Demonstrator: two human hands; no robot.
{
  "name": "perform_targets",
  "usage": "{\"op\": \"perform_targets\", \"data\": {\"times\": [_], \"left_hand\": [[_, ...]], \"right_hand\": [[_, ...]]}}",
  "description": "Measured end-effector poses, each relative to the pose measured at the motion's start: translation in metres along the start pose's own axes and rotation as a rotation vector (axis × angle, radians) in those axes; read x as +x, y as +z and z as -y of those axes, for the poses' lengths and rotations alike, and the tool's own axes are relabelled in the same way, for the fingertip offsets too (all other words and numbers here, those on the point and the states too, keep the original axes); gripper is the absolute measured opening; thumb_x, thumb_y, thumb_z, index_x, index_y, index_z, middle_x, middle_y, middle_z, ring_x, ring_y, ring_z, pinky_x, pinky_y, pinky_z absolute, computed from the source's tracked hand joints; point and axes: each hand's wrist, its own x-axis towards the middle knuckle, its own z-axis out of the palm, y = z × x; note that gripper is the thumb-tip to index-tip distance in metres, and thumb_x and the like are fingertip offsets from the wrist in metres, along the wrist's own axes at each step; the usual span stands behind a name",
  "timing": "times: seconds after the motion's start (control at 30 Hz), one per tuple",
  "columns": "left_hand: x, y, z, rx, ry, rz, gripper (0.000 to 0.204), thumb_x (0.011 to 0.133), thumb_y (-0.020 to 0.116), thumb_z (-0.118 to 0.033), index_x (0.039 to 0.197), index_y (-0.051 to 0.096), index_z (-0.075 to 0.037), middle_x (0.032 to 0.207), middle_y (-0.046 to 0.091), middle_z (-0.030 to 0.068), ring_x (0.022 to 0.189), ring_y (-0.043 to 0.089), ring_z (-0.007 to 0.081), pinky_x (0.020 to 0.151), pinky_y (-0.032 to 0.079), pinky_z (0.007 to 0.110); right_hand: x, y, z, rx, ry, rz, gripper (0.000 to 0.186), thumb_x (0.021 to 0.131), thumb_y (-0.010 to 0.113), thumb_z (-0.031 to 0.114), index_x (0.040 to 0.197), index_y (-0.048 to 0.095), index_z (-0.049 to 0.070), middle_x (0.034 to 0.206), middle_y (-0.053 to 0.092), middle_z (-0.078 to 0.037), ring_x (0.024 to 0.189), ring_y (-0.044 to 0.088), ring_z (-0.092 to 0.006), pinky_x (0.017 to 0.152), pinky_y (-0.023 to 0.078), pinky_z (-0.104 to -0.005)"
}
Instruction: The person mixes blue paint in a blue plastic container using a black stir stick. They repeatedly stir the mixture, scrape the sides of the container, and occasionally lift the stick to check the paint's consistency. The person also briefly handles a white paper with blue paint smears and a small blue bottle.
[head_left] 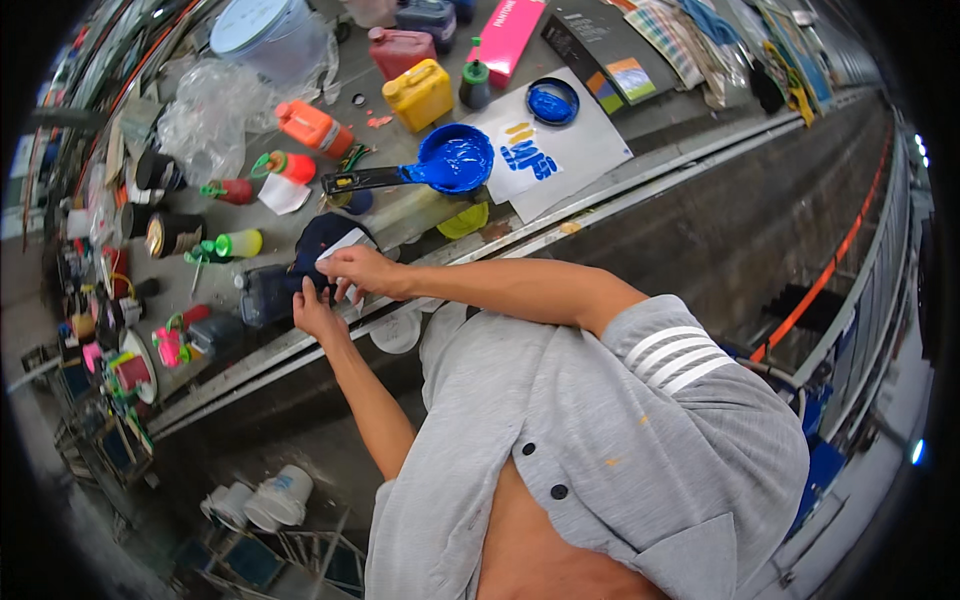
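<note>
At the counter [665, 118], we have a blue-coated pan [488, 160] beyond a dark cloth [318, 232]. The cloth lies near the counter's front edge. Our right hand [365, 272] pinches a white slip [345, 243] over it; our left hand [316, 312] curls beside it, its grip unclear to us.

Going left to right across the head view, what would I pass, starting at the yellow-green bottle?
Yellow-green bottle, left hand, yellow jug, green-capped bottle, round dish of blue paint, checked cloth, orange strip.
</note>
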Motion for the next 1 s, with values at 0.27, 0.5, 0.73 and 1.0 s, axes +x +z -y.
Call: {"op": "perform_targets", "data": {"times": [0.27, 0.5, 0.73, 1.0], "left_hand": [[-0.015, 0.004, -0.031, -0.184, -0.131, 0.209, 0.011, 0.098, 0.061, -0.009, 0.096, 0.058, 0.001, 0.098, 0.067, 0.0126, 0.090, 0.069, 0.0197, 0.076, 0.055, 0.031], [-0.005, 0.028, -0.024, -0.071, -0.146, 0.010, 0.006, 0.094, 0.065, -0.002, 0.095, 0.059, 0.001, 0.095, 0.069, 0.0123, 0.083, 0.071, 0.0216, 0.073, 0.061, 0.032], [0.016, 0.009, -0.008, 0.079, -0.296, -0.001, 0.013, 0.097, 0.067, -0.013, 0.102, 0.065, -0.001, 0.090, 0.068, 0.0051, 0.075, 0.061, 0.0111, 0.063, 0.048, 0.025], [0.029, 0.013, -0.039, 0.136, -0.277, 0.058, 0.007, 0.096, 0.065, -0.007, 0.099, 0.068, -0.002, 0.084, 0.069, 0.0014, 0.065, 0.055, 0.0053, 0.055, 0.039, 0.021]], "right_hand": [[0.041, 0.016, -0.010, 0.091, 0.072, -0.089, 0.053, 0.095, 0.060, 0.053, 0.087, 0.057, 0.000, 0.076, 0.061, -0.009, 0.062, 0.069, -0.0203, 0.046, 0.054, -0.0308], [0.059, 0.007, -0.008, 0.171, 0.239, -0.085, 0.047, 0.096, 0.058, 0.052, 0.087, 0.058, 0.005, 0.081, 0.064, -0.008, 0.059, 0.069, -0.0198, 0.049, 0.054, -0.0290], [0.062, -0.002, -0.012, 0.326, 0.307, -0.149, 0.049, 0.094, 0.061, 0.054, 0.093, 0.058, 0.006, 0.083, 0.060, -0.007, 0.046, 0.056, -0.0159, 0.041, 0.044, -0.0304], [0.062, 0.000, -0.011, 0.195, 0.184, -0.033, 0.042, 0.097, 0.060, 0.048, 0.091, 0.059, 0.007, 0.075, 0.055, -0.002, 0.046, 0.047, -0.0097, 0.041, 0.036, -0.0280]]}}
